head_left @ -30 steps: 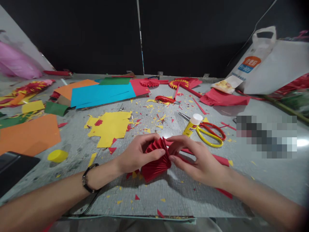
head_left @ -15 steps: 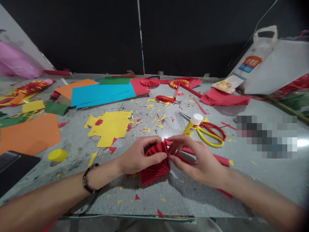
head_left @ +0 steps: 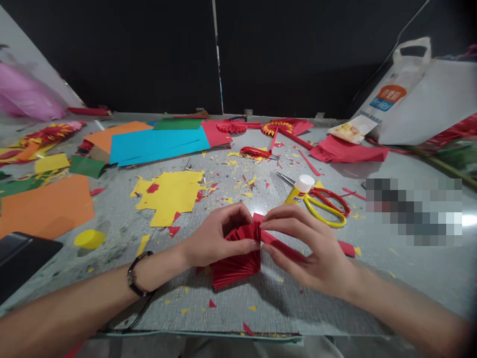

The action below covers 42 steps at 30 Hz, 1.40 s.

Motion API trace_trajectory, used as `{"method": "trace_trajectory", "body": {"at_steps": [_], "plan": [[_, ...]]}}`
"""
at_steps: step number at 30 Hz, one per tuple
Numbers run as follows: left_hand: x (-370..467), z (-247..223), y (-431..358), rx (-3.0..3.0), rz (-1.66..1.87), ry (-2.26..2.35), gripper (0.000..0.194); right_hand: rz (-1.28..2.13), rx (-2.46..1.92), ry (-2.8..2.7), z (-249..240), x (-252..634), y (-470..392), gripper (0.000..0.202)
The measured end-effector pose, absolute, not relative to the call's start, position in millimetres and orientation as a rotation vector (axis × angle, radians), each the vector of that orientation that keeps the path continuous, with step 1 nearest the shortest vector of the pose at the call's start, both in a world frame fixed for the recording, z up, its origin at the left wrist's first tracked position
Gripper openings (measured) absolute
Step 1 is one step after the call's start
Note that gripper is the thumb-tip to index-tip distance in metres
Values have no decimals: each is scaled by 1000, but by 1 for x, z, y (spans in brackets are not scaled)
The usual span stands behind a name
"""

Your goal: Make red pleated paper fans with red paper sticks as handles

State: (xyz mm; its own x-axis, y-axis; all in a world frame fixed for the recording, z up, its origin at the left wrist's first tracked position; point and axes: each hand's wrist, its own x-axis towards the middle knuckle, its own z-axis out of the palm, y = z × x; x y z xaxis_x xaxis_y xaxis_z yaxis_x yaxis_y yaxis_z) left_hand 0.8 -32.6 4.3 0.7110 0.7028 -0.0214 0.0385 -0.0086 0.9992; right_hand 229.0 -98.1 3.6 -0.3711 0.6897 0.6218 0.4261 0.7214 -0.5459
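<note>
Tabletop [head_left: 305, 313] spreads wide, grey and littered. Right hand [head_left: 322, 248] curves, thumb and fingers parted, beside pleated red paper [head_left: 237, 268]; contact is unclear. Left hand [head_left: 208, 238] pinches that paper at the tabletop's near middle. Scissors [head_left: 323, 218] lie beyond, glue stick [head_left: 299, 191] standing beside them.

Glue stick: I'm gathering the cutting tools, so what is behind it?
Behind the glue stick lie scissors: blade tips show on its left, red and yellow handles on its right. Their middle is covered.

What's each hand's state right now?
Left hand: closed, holding the pleated red paper.
Right hand: partly open, at the paper's edge; contact can't be told.
</note>
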Motion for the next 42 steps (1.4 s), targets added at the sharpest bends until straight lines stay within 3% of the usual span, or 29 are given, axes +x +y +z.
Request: {"method": "trace_trajectory", "body": {"at_steps": [13,20,35,42], "plan": [[-1,1,-31,1452,604,563,28,216,-919,-2081,0,230,-96,19],[0,1,-30,1465,611,552,17,230,-899,-2089,-3,229,-96,23],[1,-1,-29,1413,641,538,16,245,-838,-2167,-1,227,-99,35],[3,2,-29,1428,641,577,26,343,-861,-2182,1,229,-101,39]]}}
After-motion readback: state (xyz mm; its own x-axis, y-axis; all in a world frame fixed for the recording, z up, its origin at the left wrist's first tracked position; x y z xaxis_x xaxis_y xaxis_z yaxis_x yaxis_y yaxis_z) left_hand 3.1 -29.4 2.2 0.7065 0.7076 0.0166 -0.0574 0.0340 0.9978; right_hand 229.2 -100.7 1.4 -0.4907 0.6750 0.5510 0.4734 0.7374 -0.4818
